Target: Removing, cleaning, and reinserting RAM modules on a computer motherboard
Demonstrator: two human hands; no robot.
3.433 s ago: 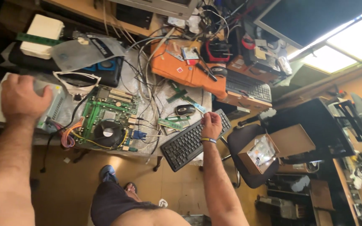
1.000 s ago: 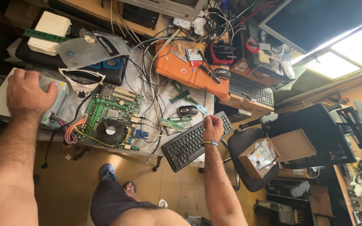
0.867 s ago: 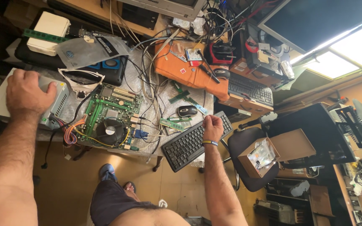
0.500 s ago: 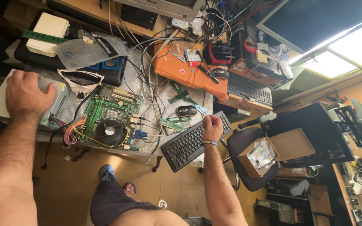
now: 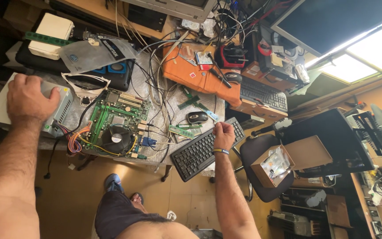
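Observation:
My left hand [image 5: 31, 98] lies palm down on a grey metal power supply box [image 5: 60, 105] at the table's left end, fingers curled over its top. Coloured wires [image 5: 75, 139] run from the box to a green motherboard [image 5: 118, 121] with a round black fan. My right hand [image 5: 223, 135] rests on the far edge of a black keyboard [image 5: 200, 150] that lies slanted at the table's front. A black mouse [image 5: 197, 117] and green memory sticks [image 5: 184, 130] lie just beyond that hand.
An orange cloth [image 5: 195, 73] with small parts, a second keyboard [image 5: 264, 94] and tangled cables crowd the back. An office chair [image 5: 261, 163] holding an open cardboard box [image 5: 273, 166] stands to the right. A dark monitor [image 5: 332, 22] hangs at the upper right.
Both hands stay where they were, left on the power supply and right on the keyboard. Only the view has shifted slightly.

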